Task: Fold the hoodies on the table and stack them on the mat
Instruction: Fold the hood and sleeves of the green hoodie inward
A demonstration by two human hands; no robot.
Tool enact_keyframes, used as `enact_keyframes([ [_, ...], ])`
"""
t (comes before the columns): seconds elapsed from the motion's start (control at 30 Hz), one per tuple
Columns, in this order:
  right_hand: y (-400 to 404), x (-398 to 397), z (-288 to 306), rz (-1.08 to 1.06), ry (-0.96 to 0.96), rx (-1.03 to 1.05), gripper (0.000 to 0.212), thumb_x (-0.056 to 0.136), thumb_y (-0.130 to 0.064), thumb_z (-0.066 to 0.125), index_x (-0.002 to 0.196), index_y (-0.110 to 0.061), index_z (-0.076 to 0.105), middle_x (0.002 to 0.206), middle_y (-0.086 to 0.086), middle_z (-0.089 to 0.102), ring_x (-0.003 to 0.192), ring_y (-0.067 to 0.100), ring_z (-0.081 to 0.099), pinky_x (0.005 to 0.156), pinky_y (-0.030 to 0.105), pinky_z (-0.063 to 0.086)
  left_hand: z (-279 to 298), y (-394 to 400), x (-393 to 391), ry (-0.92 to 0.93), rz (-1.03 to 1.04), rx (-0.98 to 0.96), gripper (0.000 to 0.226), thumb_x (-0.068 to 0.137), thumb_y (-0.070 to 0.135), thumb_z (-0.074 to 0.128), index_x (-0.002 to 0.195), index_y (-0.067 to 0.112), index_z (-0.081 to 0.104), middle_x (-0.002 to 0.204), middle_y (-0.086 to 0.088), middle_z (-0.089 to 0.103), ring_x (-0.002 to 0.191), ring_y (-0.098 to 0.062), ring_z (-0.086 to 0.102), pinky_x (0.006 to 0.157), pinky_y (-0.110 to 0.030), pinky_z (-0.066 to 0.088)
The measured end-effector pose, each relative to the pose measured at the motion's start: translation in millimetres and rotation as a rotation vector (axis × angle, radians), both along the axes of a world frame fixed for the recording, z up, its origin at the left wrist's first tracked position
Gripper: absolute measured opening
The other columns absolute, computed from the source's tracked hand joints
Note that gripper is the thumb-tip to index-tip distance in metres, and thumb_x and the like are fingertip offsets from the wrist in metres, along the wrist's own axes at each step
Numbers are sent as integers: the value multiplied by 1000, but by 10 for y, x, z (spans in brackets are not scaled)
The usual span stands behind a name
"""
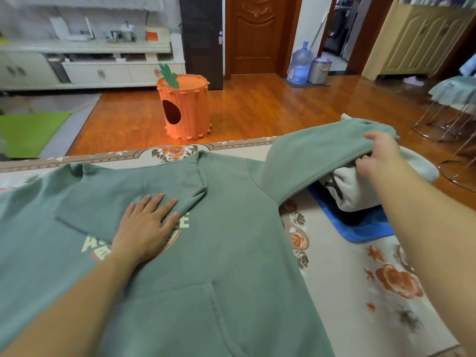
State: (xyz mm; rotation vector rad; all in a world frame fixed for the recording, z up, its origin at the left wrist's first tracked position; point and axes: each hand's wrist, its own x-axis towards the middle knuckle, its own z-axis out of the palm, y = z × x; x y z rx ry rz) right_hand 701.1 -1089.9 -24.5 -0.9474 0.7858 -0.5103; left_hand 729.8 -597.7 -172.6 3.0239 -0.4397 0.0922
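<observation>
A green hoodie (226, 248) lies spread front-up on the table, its printed chest partly covered by one sleeve folded across it. My left hand (145, 226) presses flat on that folded sleeve. My right hand (378, 155) grips the cuff end of the other green sleeve (316, 155) and holds it lifted off the table at the right. Under that raised sleeve a folded white hoodie (360, 191) sits on a blue mat (360, 228).
The table wears a beige cloth with orange flowers (342, 279); its far edge runs across the middle of the view. Beyond it on the wooden floor stand an orange carrot-shaped bin (185, 109), a water jug (301, 64) and chairs with metal legs (448, 117) at the right.
</observation>
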Motion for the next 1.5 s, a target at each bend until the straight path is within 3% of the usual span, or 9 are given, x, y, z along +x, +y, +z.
enact_keyframes([
  [0.33, 462, 311, 242, 155, -179, 69, 35, 87, -13, 69, 122, -8, 65, 106, 12, 76, 87, 30, 75, 67, 39, 60, -13, 29, 50, -8, -14, -45, 71, 93, 68, 9, 150, 43, 42, 162, 5, 35, 150, -23, 27, 121, -46, 23],
  [0.47, 1346, 247, 716, 447, -349, -145, 31, 92, -11, 65, 123, -6, 62, 111, 14, 74, 97, 26, 73, 78, 41, 61, 152, 57, -15, 44, 10, -557, 66, 89, 61, 35, 133, 22, 64, 149, -7, 50, 137, -24, 42, 117, -40, 29],
  [0.63, 2766, -159, 41, 940, -301, -1243, 28, 86, -36, 66, 104, -14, 67, 101, 5, 71, 91, 20, 65, 84, 41, 53, 745, 555, -494, 390, 459, -1881, 35, 102, 38, 45, 127, 15, 56, 128, -16, 60, 107, -31, 64, 100, -49, 49],
  [0.73, 3144, -557, -898, 1518, -1, -1898, 73, 84, -62, 52, 143, -21, 45, 152, 12, 42, 140, 30, 37, 117, 46, 30, 679, 1154, -856, 716, 677, -2139, 64, 96, 61, 43, 137, 12, 44, 128, -26, 59, 119, -46, 59, 107, -70, 36],
  [0.9, 2682, -545, -1188, 997, -50, -1816, 71, 95, -64, 29, 132, -13, 63, 136, 12, 61, 128, 31, 53, 111, 37, 31, 696, 1344, -1086, 782, 877, -1920, 50, 95, 55, 53, 120, 13, 61, 112, -15, 69, 108, -35, 64, 95, -59, 51],
  [1.03, 2120, -103, -1013, 964, 538, -1833, 57, 105, -45, 24, 153, -18, 37, 160, 11, 33, 149, 24, 24, 122, 33, 9, 820, 1130, -1074, 540, 939, -1589, 14, 85, -1, 50, 93, 9, 57, 87, -20, 58, 70, -30, 61, 42, -37, 57],
  [1.17, 1867, 155, -1125, 1162, 876, -1608, 65, 96, -39, 32, 159, -35, 15, 167, 11, 7, 153, 33, 9, 124, 45, 10, 821, 1328, -1107, 564, 809, -1593, 56, 77, -18, 34, 118, 10, 61, 109, -22, 65, 87, -37, 66, 65, -54, 62],
  [1.27, 2104, 189, -1005, 1046, 981, -1610, 65, 90, -32, 38, 154, -31, 29, 164, 10, 17, 149, 35, 18, 120, 46, 20, 644, 1561, -1137, 313, 705, -941, 59, 88, -13, 42, 138, 15, 55, 120, -21, 60, 102, -41, 61, 90, -53, 53],
  [1.5, 2553, 723, -918, 907, 476, -1858, 61, 100, -34, 36, 157, -18, 21, 166, 11, 13, 151, 34, 9, 123, 48, 14, 418, 1006, -968, 39, -153, -83, 62, 93, 59, 36, 146, 32, 52, 156, -14, 43, 144, -41, 37, 121, -47, 26],
])
